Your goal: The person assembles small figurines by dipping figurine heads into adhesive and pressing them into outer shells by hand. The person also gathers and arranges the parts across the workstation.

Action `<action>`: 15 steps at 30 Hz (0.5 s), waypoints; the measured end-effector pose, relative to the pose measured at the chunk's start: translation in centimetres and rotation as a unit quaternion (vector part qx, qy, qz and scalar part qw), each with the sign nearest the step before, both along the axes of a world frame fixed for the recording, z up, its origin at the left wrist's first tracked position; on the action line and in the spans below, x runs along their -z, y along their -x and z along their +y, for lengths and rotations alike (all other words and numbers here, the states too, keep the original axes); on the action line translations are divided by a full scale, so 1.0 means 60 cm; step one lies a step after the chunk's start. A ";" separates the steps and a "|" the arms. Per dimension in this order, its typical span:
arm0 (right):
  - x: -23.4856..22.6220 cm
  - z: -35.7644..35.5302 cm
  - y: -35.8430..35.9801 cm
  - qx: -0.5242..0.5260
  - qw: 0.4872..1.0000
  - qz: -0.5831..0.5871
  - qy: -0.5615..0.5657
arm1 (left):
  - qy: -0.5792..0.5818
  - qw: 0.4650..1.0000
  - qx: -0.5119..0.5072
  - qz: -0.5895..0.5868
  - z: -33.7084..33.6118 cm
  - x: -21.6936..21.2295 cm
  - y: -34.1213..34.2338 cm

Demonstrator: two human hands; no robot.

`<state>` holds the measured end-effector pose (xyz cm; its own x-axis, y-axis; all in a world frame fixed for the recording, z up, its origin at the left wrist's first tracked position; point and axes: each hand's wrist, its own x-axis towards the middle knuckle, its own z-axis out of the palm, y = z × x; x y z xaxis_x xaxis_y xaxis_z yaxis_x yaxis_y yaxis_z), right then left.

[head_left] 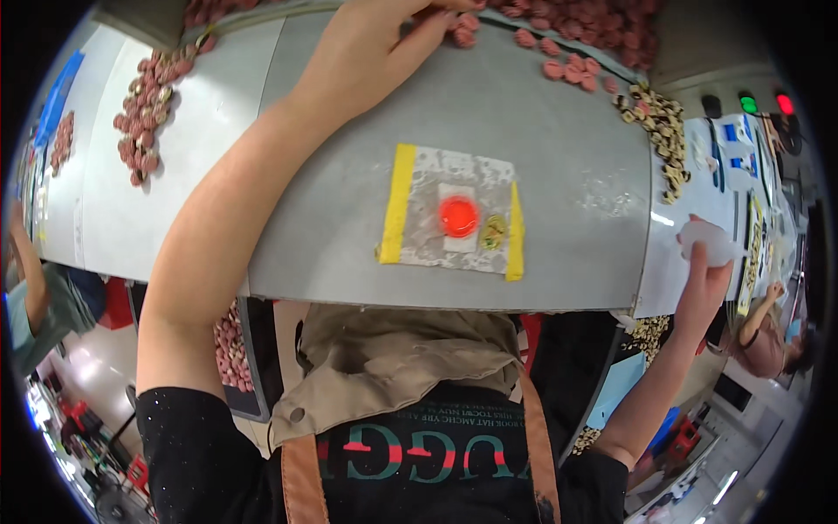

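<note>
My left hand (371, 52) reaches to the far edge of the table, its thumb and fingertips closing at a few small pink round pieces (464, 33); the top of the picture cuts off part of the hand. Out at the right side, my right hand (711, 272) grips a whitish, translucent, rounded piece (709, 243) whose kind I cannot make out. Between my arms lies a worn whitish pad (428, 175) with yellow tape down two sides. A bright red round disc (458, 217) sits on its pale middle strip, beside a small yellow-green round piece (494, 232).
Pink pieces heap along the far edge (594, 26) and at the left (144, 122). Black-and-cream pieces (668, 131) spread at the right. Trays of pieces (232, 354) stand below the table. Co-workers are at the far left (44, 301) and far right (764, 336).
</note>
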<state>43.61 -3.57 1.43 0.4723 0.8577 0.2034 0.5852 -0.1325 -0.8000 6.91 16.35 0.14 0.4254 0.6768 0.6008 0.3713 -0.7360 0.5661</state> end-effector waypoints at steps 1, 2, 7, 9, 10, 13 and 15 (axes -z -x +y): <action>0.008 -0.001 0.045 -0.052 0.999 0.000 -0.011 | 0.107 0.990 0.058 -0.078 -0.001 0.006 0.008; 0.013 0.003 0.086 -0.105 0.994 0.001 -0.024 | 0.111 0.989 0.048 -0.080 -0.001 0.009 0.020; 0.015 0.032 0.215 -0.340 0.930 -0.131 0.048 | 0.063 0.993 0.068 -0.069 0.004 0.033 0.048; 0.022 0.044 0.253 -0.347 0.923 -0.157 0.046 | 0.068 0.993 0.072 -0.068 0.007 0.040 0.059; 0.025 0.049 0.265 -0.351 0.918 -0.181 0.042 | 0.071 0.992 0.079 -0.065 0.008 0.043 0.065; 0.033 0.060 0.283 -0.391 0.889 -0.237 0.021 | 0.071 0.992 0.073 -0.074 0.008 0.056 0.077; 0.032 0.063 0.292 -0.397 0.882 -0.252 0.028 | 0.043 0.995 0.062 -0.065 0.010 0.063 0.083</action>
<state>26.09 0.18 -0.47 -0.4197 0.8931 0.1620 0.7915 0.4475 -0.4163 1.91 16.93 -3.61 0.4311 0.6754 0.5984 0.1993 -0.7181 0.6668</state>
